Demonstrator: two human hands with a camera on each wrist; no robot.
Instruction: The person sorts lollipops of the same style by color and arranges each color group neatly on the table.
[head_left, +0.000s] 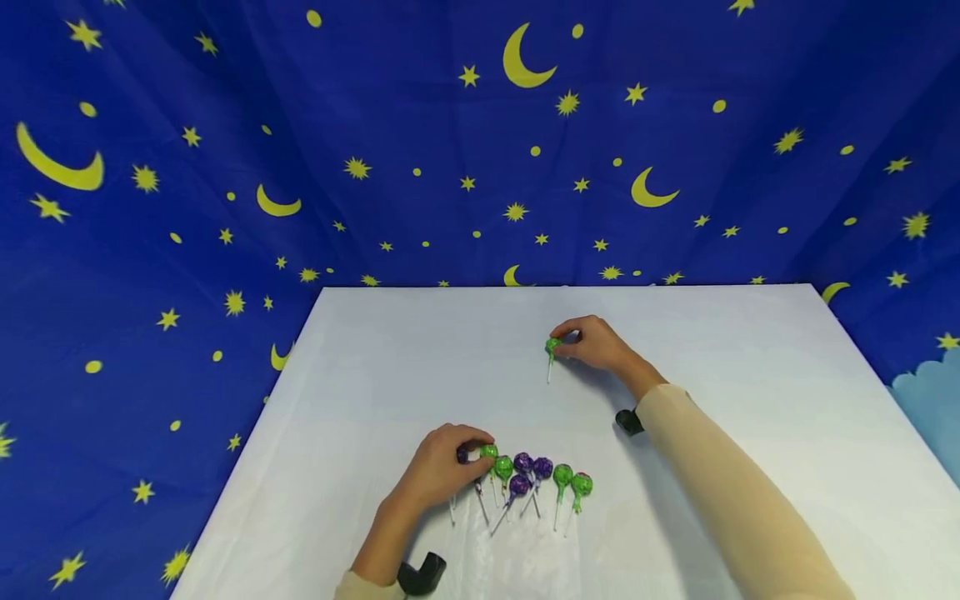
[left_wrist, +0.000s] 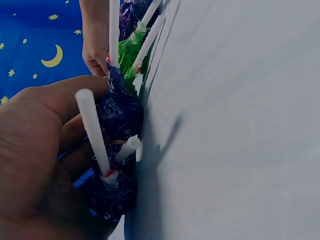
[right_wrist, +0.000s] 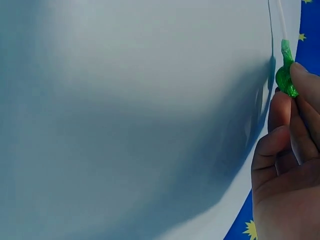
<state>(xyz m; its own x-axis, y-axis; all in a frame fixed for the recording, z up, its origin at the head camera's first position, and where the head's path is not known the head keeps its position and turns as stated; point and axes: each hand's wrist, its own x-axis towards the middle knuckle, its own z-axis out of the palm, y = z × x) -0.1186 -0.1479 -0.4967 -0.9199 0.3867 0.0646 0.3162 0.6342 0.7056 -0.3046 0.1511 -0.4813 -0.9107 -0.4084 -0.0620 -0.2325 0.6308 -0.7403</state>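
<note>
Pinching a green lollipop (head_left: 552, 344) by its wrapped head, your right hand (head_left: 596, 343) is over the far half of the white counter (head_left: 420, 358). That grip is together on the candy, so the head sits right at your fingertips while the white stick juts out free, pointing back toward you. Whether the stick touches the surface, I cannot tell.

Your left hand (head_left: 438, 467) is nearer you, at the left end of a cluster of lollipops (head_left: 519, 486). Thumb and fingers curve around some purple lollipops (left_wrist: 120, 112) there; whether this grip is clamped on them or only rests around them, I cannot tell. One green head (head_left: 489, 451) shows just at those fingertips, with a second green lollipop (head_left: 504, 468) just beside it. Right of these lie three purple ones (head_left: 542, 468) bunched close together, then a green pair (head_left: 562, 477) side by side. The lollipop in your right hand is well apart from the cluster, beyond it. Behind the counter hangs a blue cloth (head_left: 450, 125) with yellow moons and stars.
</note>
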